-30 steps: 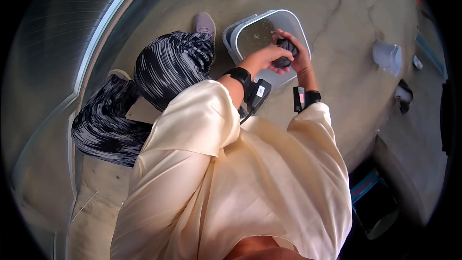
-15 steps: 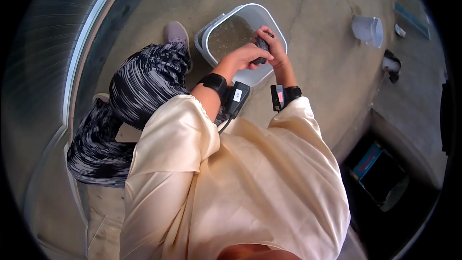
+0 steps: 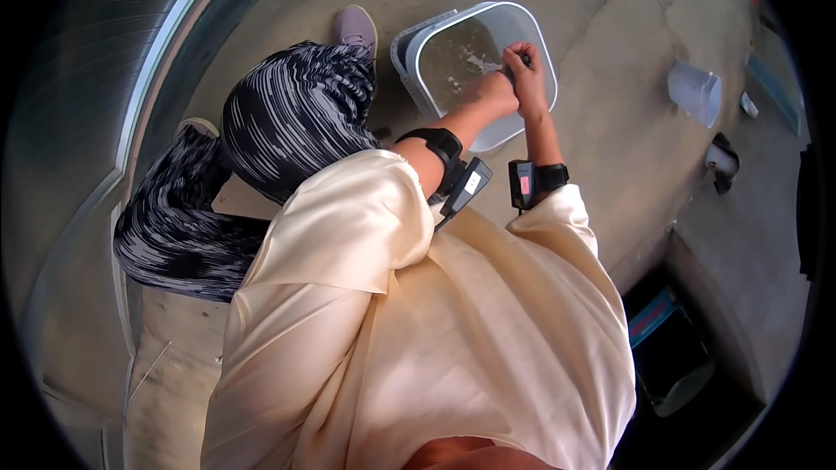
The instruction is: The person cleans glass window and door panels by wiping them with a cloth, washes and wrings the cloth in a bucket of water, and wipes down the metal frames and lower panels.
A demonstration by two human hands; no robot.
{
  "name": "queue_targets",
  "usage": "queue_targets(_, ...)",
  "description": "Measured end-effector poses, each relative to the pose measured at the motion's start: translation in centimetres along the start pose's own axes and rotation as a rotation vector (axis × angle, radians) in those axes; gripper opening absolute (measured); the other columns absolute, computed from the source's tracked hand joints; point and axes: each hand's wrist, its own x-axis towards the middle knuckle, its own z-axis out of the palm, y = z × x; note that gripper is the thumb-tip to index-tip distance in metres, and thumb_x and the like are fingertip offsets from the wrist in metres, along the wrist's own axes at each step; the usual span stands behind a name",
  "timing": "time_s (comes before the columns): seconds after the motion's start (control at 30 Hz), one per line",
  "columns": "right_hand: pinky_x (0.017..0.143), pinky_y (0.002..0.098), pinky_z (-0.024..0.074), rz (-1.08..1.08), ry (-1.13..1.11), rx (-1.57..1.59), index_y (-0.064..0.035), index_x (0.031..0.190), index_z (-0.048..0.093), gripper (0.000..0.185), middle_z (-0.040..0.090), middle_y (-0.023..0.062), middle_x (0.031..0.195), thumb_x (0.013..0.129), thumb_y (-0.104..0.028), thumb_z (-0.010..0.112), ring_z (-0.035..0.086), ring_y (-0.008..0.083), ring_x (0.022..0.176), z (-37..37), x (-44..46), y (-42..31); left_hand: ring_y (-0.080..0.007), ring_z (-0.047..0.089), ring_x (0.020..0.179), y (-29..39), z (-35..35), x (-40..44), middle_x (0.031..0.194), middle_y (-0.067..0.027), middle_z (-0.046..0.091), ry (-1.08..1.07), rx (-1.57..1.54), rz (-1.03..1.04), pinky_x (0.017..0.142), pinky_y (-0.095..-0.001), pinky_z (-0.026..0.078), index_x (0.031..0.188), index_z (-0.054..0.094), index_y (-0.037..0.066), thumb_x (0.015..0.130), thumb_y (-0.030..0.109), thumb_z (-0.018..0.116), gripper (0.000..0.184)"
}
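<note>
A dark wet cloth (image 3: 526, 60) shows as a small piece between my hands, over the right part of a white tub (image 3: 542, 30). My right hand (image 3: 528, 83) is closed round the cloth. Pressed against it, my left hand (image 3: 490, 96) is closed too, its fingers mostly turned away, with the cloth largely hidden in the grip. Cloudy water (image 3: 453, 57) with patches of foam lies in the tub beneath both hands.
A clear plastic container (image 3: 695, 93) stands on the concrete floor at the right, near a small white item (image 3: 748, 105) and a dark-and-white object (image 3: 722, 163). My shoe (image 3: 355, 28) is left of the tub. A glass panel edge (image 3: 144, 104) runs along the left.
My hands have drawn tighter together and twisted, so less of the dark cloth shows. More foam floats on the water. The whole view has shifted with my head.
</note>
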Motion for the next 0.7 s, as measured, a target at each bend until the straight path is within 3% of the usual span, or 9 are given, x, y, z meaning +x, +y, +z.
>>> queue_targets(0.17, 0.068, 0.0251, 0.0436, 0.001, -0.003, -0.052, -0.0056, 0.092, 0.052, 0.012, 0.054, 0.0038, 0.082, 0.084, -0.008, 0.06, 0.049, 0.0107, 0.074, -0.2, -0.3, 0.6, -0.036, 0.061, 0.095, -0.1, 0.2, -0.3, 0.098, -0.02, 0.065, 0.049, 0.068, 0.043, 0.082, -0.0425, 0.049, 0.101, 0.064, 0.007, 0.073, 0.021, 0.057, 0.032)
queue_targets(0.2, 0.069, 0.0262, 0.0451, 0.052, 0.004, 0.128, -0.0056, 0.093, 0.051, 0.012, 0.054, 0.0043, 0.081, 0.084, -0.008, 0.059, 0.051, 0.0115, 0.073, 0.0, -0.8, 0.5, -0.036, 0.061, 0.095, -0.3, 0.3, 0.0, 0.098, -0.02, 0.065, 0.054, 0.069, 0.044, 0.082, -0.0425, 0.049, 0.101, 0.064, 0.007, 0.073, 0.021, 0.057, 0.032)
queue_targets(0.27, 0.069, 0.0273, 0.0466, 0.095, 0.008, 0.317, -0.0056, 0.093, 0.05, 0.012, 0.054, 0.0049, 0.081, 0.085, -0.007, 0.059, 0.052, 0.0123, 0.072, 0.3, -1.8, 0.3, -0.0356, 0.06, 0.098, -0.9, 0.3, 0.2, 0.102, -0.0206, 0.064, 0.026, 0.198, 0.088, 0.084, -0.0424, 0.048, 0.109, 0.059, 0.006, 0.07, 0.023, 0.063, 0.042)
queue_targets(0.33, 0.071, 0.0293, 0.0491, 0.126, 0.003, 0.497, -0.0054, 0.093, 0.049, 0.013, 0.058, 0.0075, 0.085, 0.085, -0.006, 0.059, 0.057, 0.0154, 0.077, 0.1, -2.6, 0.5, -0.0358, 0.06, 0.097, -1.8, 1.0, 0.2, 0.105, -0.0206, 0.062, 0.084, 0.101, 0.129, 0.085, -0.0422, 0.048, 0.113, 0.055, 0.006, 0.067, 0.025, 0.067, 0.051)
queue_targets(0.47, 0.073, 0.03, 0.05, 0.139, 0.079, 0.55, -0.0052, 0.093, 0.05, 0.014, 0.06, 0.0099, 0.094, 0.084, -0.005, 0.06, 0.06, 0.0187, 0.085, -1.1, -4.7, -0.2, -0.0377, 0.06, 0.093, -4.5, 2.4, 1.3, 0.115, -0.022, 0.054, 0.2, -0.006, 0.209, 0.088, -0.0396, 0.046, 0.123, 0.043, 0.007, 0.056, 0.03, 0.079, 0.079)
queue_targets(0.53, 0.079, 0.031, 0.0497, 0.127, 0.262, 0.557, -0.0054, 0.094, 0.051, 0.014, 0.061, 0.0114, 0.1, 0.084, -0.003, 0.06, 0.06, 0.0197, 0.091, -1.4, -6.4, -1.4, -0.0354, 0.059, 0.092, -3.5, 0.3, -0.3, 0.114, -0.0193, 0.052, 0.196, -0.021, 0.187, 0.088, -0.0433, 0.047, 0.125, 0.042, 0.005, 0.06, 0.027, 0.078, 0.078)
queue_targets(0.6, 0.085, 0.0311, 0.0477, 0.047, 0.24, 0.593, -0.0044, 0.094, 0.051, 0.014, 0.06, 0.0111, 0.1, 0.084, -0.001, 0.059, 0.059, 0.02, 0.093, -1.5, -7.8, -2.5, -0.033, 0.057, 0.097, -1.5, -2.1, -2.8, 0.115, -0.0179, 0.049, -0.225, -0.574, -0.019, 0.086, -0.0499, 0.047, 0.134, 0.031, 0.005, 0.067, 0.016, 0.069, 0.078)
queue_targets(0.63, 0.086, 0.0312, 0.0464, -0.037, 0.252, 0.597, -0.0038, 0.094, 0.051, 0.014, 0.06, 0.0112, 0.1, 0.084, 0.0, 0.059, 0.059, 0.0203, 0.094, -1.2, -8.2, -2.9, -0.033, 0.057, 0.097, -1.4, -2.1, -3.1, 0.115, -0.0179, 0.049, -0.214, -0.566, -0.009, 0.086, -0.0499, 0.047, 0.134, 0.031, 0.005, 0.067, 0.016, 0.069, 0.078)
queue_targets(0.7, 0.089, 0.0315, 0.044, -0.169, 0.27, 0.565, -0.0029, 0.093, 0.052, 0.014, 0.061, 0.0118, 0.098, 0.081, 0.003, 0.056, 0.058, 0.0211, 0.096, -1.2, -9.5, -4.5, -0.0313, 0.056, 0.099, -0.6, -1.5, -3.3, 0.114, -0.0159, 0.047, -0.256, -1.075, -0.031, 0.084, -0.0546, 0.047, 0.141, 0.018, 0.009, 0.07, 0.005, 0.058, 0.081)
